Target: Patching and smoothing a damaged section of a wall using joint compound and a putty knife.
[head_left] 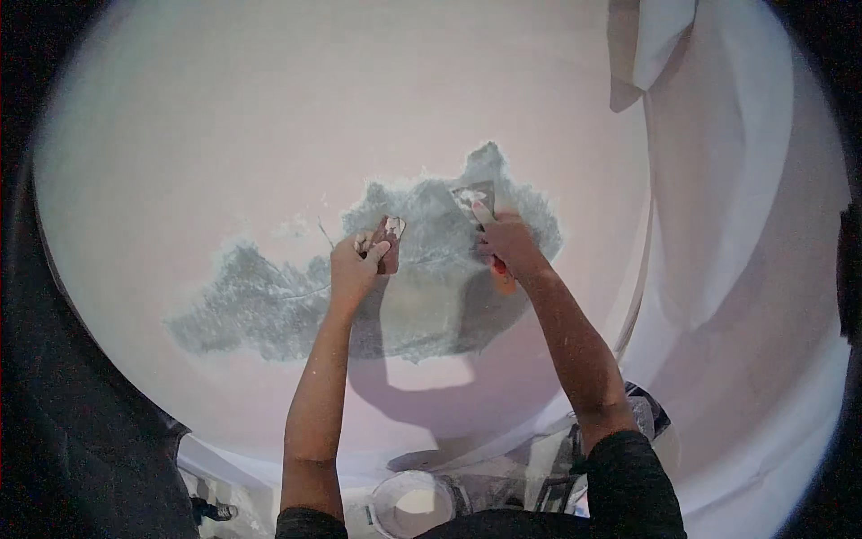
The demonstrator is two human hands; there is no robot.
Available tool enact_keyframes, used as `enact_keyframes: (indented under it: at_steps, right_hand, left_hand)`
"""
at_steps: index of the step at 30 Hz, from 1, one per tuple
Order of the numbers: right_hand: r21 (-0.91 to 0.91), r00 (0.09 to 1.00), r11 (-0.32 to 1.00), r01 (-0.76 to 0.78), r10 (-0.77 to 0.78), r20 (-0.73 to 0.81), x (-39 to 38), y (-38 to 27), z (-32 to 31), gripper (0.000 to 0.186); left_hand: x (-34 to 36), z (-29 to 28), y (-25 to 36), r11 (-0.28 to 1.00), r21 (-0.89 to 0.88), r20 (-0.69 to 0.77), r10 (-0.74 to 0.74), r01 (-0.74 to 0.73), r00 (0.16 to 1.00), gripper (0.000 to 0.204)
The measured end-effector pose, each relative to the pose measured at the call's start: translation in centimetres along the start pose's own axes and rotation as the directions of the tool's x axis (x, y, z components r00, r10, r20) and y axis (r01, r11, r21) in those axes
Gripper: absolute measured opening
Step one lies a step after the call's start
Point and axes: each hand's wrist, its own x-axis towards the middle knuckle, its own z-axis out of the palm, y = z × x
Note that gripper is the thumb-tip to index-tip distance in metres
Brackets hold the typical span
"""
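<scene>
A jagged grey patch (251, 305) spreads across the pale pink wall (224, 117) in front of me. My left hand (359, 259) grips a small reddish-brown rectangular scraper (389, 255) with white paste on its upper part, held over the middle of the patch. To the right, my right hand (505, 238) holds a putty knife (467, 192) by its red-orange handle, index finger laid along the blade. White paste sits on that blade, which is over the upper right of the patch; whether it touches the surface I cannot tell.
A round bucket (385, 506) with pale contents stands below me, among dark items partly hidden at lower right. Pale sheeting (736, 269) curves along the right side, with a folded flap (655, 40) at top. Dark material (90, 395) borders the left, and someone's shoe (220, 510) shows at lower left.
</scene>
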Motion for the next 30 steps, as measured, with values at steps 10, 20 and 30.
enact_keyframes:
  at_steps: [10,20,30]
  right_hand:
    - [-0.376,0.990,0.920,0.114,-0.137,-0.036,3.3,0.7,-1.6,0.036]
    - [-0.283,0.994,0.954,0.099,-0.107,-0.010,2.2,0.9,-0.4,0.036]
    - [-0.263,0.969,0.933,0.246,-0.226,0.104,2.3,1.6,-0.1,0.035]
  left_hand:
    - [0.4,0.5,-0.1,0.997,0.075,0.002,0.025,-0.025,1.000,0.024]
    - [0.4,0.3,-0.1,0.998,0.055,0.001,0.017,-0.017,1.000,0.025]
    - [0.2,0.7,-0.4,0.995,0.065,-0.029,0.072,-0.070,0.997,0.028]
